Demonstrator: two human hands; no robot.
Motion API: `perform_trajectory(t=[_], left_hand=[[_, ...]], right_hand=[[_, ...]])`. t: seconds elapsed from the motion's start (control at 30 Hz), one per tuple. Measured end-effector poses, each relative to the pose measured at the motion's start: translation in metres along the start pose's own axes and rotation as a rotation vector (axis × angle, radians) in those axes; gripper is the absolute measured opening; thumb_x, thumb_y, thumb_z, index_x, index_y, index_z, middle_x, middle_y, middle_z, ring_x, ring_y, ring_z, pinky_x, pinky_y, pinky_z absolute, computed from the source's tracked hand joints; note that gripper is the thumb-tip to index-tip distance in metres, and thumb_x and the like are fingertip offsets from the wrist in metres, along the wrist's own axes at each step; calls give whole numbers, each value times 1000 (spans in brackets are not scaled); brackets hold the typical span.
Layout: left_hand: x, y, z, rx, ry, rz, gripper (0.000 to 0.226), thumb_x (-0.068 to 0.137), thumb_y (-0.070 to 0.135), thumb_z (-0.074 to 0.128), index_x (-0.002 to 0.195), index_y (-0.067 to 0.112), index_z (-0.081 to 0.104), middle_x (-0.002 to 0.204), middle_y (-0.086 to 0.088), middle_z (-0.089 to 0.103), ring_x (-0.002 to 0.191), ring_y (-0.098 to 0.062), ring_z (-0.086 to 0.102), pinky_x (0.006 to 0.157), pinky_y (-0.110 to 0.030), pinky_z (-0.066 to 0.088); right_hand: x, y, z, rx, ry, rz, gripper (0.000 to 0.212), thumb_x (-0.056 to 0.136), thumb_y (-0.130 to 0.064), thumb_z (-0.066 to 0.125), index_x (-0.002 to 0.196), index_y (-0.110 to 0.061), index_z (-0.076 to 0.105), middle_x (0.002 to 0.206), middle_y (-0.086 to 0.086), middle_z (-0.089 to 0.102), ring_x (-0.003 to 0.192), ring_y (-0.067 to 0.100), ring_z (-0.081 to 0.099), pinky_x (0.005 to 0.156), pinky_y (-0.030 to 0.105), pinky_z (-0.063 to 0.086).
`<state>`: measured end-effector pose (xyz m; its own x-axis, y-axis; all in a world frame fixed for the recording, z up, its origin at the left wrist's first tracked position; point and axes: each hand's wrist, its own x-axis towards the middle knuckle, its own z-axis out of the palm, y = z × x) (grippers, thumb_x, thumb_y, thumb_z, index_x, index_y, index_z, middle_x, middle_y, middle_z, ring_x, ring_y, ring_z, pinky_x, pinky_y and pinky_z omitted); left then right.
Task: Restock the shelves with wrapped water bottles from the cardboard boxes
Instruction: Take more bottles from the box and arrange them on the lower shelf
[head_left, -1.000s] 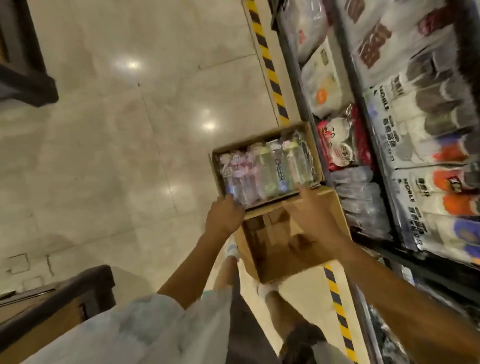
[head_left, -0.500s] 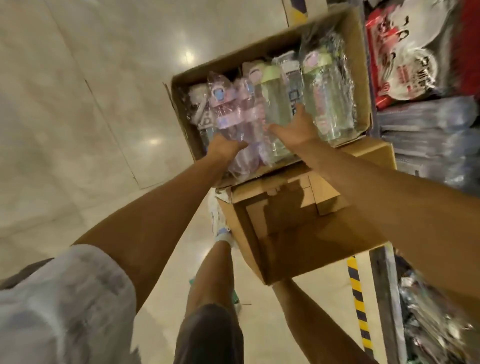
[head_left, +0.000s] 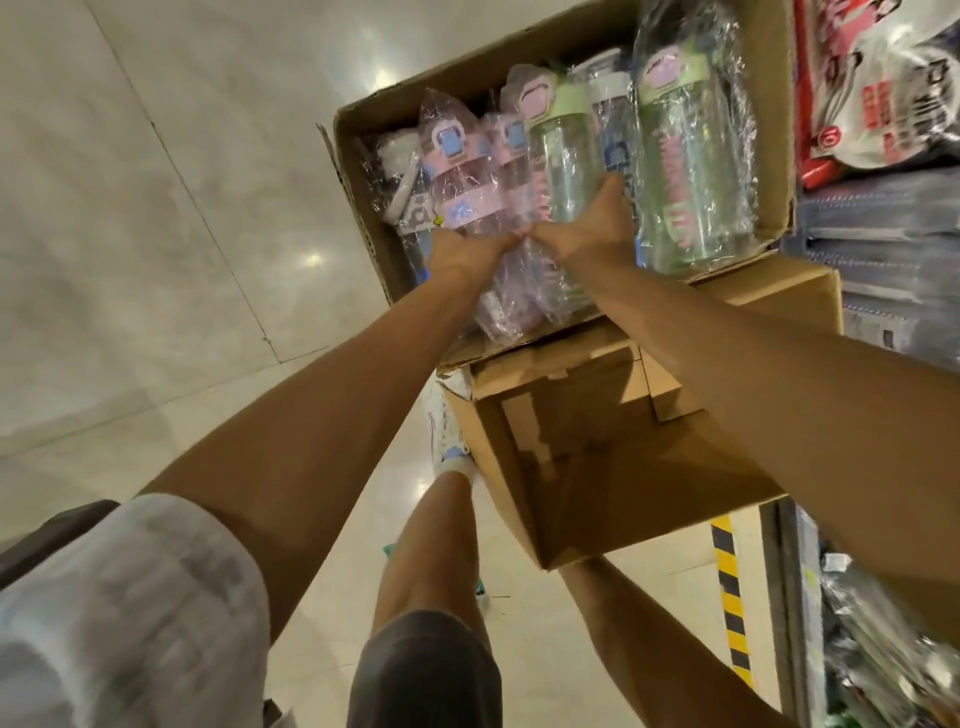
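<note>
Cardboard, plain brown, makes up the near box (head_left: 613, 467), which sits open just in front of the far box (head_left: 727, 47) and shows only its folded inner flaps. Past it, both hands reach into the far box. Left hand (head_left: 462, 254) curls around the base of a pink wrapped bottle (head_left: 467, 192); right hand (head_left: 592, 228) curls around the base of a green wrapped bottle (head_left: 563, 150) just beside it. Each bottle's long axis runs away from the person, cap pointing to the far wall of that box. About 6 wrapped bottles lie side by side there, though the film makes the count uncertain. Right of the far box stand shelves (head_left: 883, 249) of packaged goods.
</note>
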<state>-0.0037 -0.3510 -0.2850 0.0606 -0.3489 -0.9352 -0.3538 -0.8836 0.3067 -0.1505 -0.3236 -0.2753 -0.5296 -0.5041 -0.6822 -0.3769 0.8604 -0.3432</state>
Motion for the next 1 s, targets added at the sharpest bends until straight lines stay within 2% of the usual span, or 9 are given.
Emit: perform_trajectory(t=[0.1, 0.17, 0.23, 0.33, 0.43, 0.57, 0.7, 0.87, 1.0], left_hand=[[-11, 4, -6, 16, -48, 27, 53, 82, 36, 86, 119, 8, 60, 101, -4, 71, 81, -17, 71, 61, -26, 57], [-23, 7, -16, -32, -86, 27, 41, 88, 31, 82, 115, 7, 63, 94, -4, 71, 65, -12, 70, 55, -26, 59], [-36, 10, -29, -125, -180, 1, 36, 91, 21, 78, 120, 6, 62, 98, -7, 74, 72, -12, 75, 62, -33, 63], [-64, 20, -49, -175, -337, -32, 42, 91, 15, 75, 130, 13, 59, 119, -11, 75, 102, -28, 76, 89, -50, 62], [-108, 35, -66, -124, -429, 5, 54, 86, 17, 79, 135, 17, 56, 130, -14, 69, 115, -34, 71, 100, -58, 55], [-192, 67, -79, -38, -532, 101, 58, 87, 13, 77, 140, 19, 55, 134, -14, 67, 122, -33, 67, 103, -58, 53], [-292, 102, -83, 78, -572, 224, 65, 81, 15, 81, 141, 19, 55, 131, -13, 68, 121, -34, 67, 104, -62, 51], [-423, 138, -73, 223, -668, 396, 79, 70, 20, 86, 141, 17, 52, 128, -16, 68, 118, -35, 67, 97, -55, 57], [-519, 144, -53, 339, -675, 534, 72, 73, 21, 90, 137, 24, 56, 122, -6, 72, 115, -27, 70, 91, -45, 61]], right_hand=[[-13, 1, -15, 126, -28, -14, 92, 71, -37, 89, 144, -15, 37, 139, 8, 50, 127, 27, 52, 105, 42, 50], [-26, 2, -27, 228, -68, -23, 89, 76, -32, 86, 146, -14, 33, 143, 8, 47, 129, 21, 48, 110, 36, 44], [-43, -1, -43, 348, -112, 3, 88, 80, -26, 85, 149, -16, 31, 150, 7, 45, 131, 18, 44, 112, 34, 39], [-75, -6, -67, 497, -130, 47, 75, 80, -23, 85, 138, -22, 38, 131, -4, 54, 117, 17, 57, 101, 40, 53], [-122, -14, -99, 627, -135, 71, 66, 82, -21, 85, 132, -23, 42, 128, 1, 59, 114, 19, 61, 101, 39, 53], [-195, -34, -157, 850, -82, 127, 71, 68, -23, 91, 127, -28, 52, 127, 5, 68, 113, 25, 69, 101, 50, 57], [-284, -47, -225, 1008, -12, 97, 74, 80, -12, 88, 142, -26, 50, 128, 1, 69, 113, 20, 71, 97, 43, 60], [-411, -41, -301, 1182, 131, 75, 81, 70, -24, 88, 142, -33, 52, 126, 0, 71, 112, 21, 71, 79, 39, 63], [-494, -13, -349, 1226, 263, 98, 55, 61, -30, 91, 112, -40, 72, 118, 5, 74, 112, 35, 70, 95, 61, 57]])
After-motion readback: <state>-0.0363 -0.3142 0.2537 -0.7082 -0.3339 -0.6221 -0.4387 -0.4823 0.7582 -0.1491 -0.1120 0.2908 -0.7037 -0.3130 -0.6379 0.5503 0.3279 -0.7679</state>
